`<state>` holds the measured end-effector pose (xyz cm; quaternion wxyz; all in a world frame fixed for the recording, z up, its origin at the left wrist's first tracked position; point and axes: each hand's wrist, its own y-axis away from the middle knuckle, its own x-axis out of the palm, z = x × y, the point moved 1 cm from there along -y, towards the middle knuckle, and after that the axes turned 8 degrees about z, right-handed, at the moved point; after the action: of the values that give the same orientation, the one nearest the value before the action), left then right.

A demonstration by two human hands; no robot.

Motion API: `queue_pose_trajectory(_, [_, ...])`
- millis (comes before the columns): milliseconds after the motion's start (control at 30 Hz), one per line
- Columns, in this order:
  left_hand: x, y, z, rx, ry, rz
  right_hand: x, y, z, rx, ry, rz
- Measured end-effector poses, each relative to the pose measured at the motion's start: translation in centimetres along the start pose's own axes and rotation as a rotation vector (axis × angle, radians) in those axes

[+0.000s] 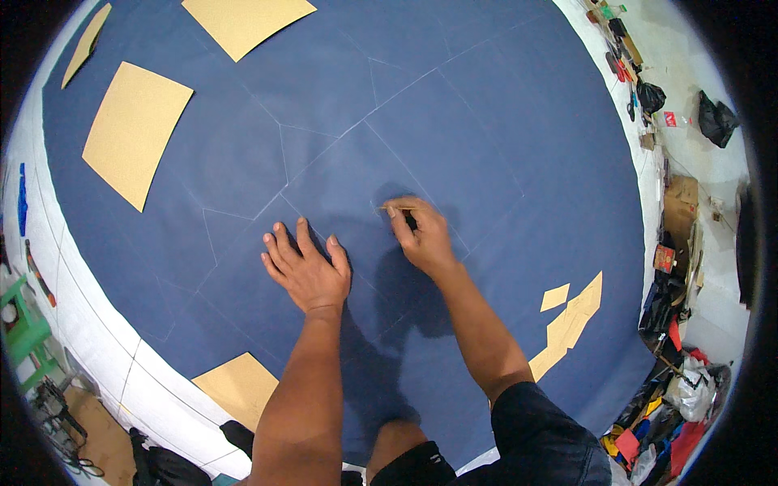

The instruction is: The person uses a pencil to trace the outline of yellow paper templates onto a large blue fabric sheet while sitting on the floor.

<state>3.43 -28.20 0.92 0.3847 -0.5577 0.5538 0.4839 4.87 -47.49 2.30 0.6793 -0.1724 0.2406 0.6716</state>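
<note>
A large sheet of dark blue fabric [502, 97] lies spread out beneath both hands. Pale straight lines run over it, forming angular pattern outlines. My left hand [304, 271] rests flat on the cloth with its fingers spread, just below one of these lines. To its right, my right hand [421, 239] pinches a thin, light-brown, pencil-like stick [387, 208], its tip at the fabric by a short faint mark. My fingers partly hide the stick. Tan card pattern pieces lie on the cloth, among them a four-sided one [138, 134] at the left and another [247, 24] at the top.
Narrow tan card pieces [567, 324] lie at the right, near my right forearm. A further card [239, 385] sits by my left forearm. White material [101, 324] borders the blue cloth. Scissors, black bags and a cardboard box [681, 202] line the right side; a green stool [28, 332] stands left.
</note>
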Motion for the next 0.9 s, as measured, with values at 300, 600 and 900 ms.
queue_pose_trajectory(300, [0.00, 0.07, -0.01, 0.013, -0.019, 0.001, -0.21, -0.10, 0.05, 0.072, -0.015, -0.079])
queue_pose_trajectory(600, [0.01, 0.10, -0.12, 0.021, -0.024, -0.007, -0.57, -0.19, -0.60, 0.092, -0.059, -0.115])
queue_pose_trajectory(900, [0.13, 0.14, -0.01, 0.024, -0.032, -0.011, -0.73, -0.34, -0.84, 0.136, -0.096, -0.157])
